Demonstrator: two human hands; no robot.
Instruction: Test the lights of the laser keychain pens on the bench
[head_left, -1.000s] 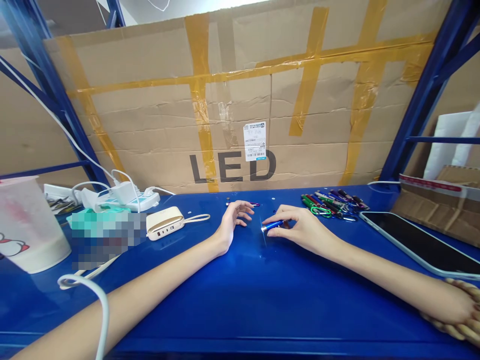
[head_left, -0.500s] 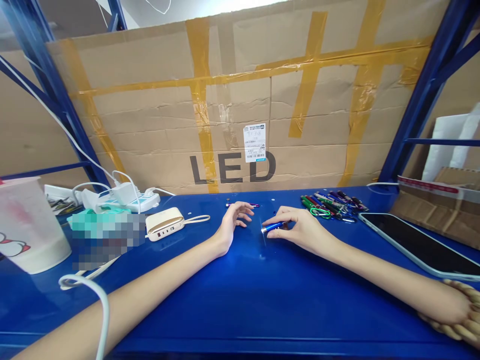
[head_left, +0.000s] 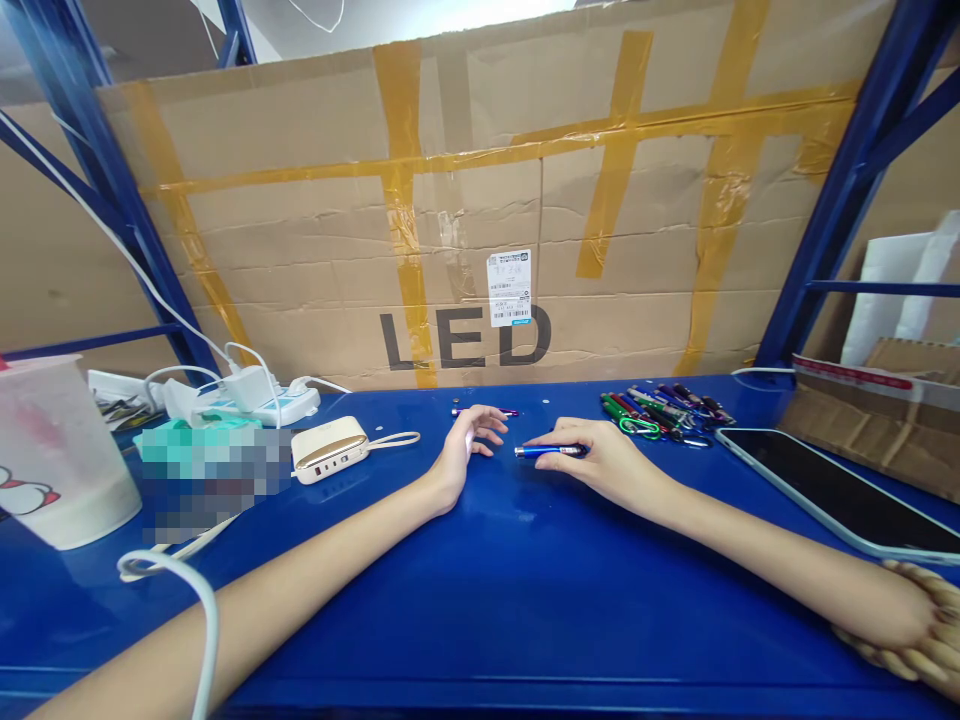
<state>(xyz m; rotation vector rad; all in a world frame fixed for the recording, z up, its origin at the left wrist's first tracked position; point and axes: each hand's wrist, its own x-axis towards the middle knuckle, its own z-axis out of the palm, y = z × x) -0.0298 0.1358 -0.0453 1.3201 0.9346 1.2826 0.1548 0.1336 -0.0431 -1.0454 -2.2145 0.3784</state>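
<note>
Between thumb and fingers of my right hand (head_left: 589,450) is a small blue flashlight (head_left: 551,452) with a silver front end, pointing left just above the table. My left hand (head_left: 472,450) rests on its side to the left of it, fingers apart and slightly curled, with nothing in it. Behind that hand lies a thin purple pen-like stick (head_left: 511,412), partly covered by the fingers. Several slim flashlights and pen-like tubes in many colours form a pile (head_left: 667,412) to the right, with a green carabiner (head_left: 639,428) among them.
A phone (head_left: 840,490) and a brown cardboard package (head_left: 870,420) are at the right. To the left are a cream power bank (head_left: 328,448), a white power strip (head_left: 289,405) and a plastic cup (head_left: 64,460). A cable (head_left: 210,620) crosses my left forearm. A large cardboard sheet (head_left: 315,250) stands behind.
The flashlight in my right hand has turned from a slant to nearly level, and its front end has moved slightly left. My left hand has stayed in place.
</note>
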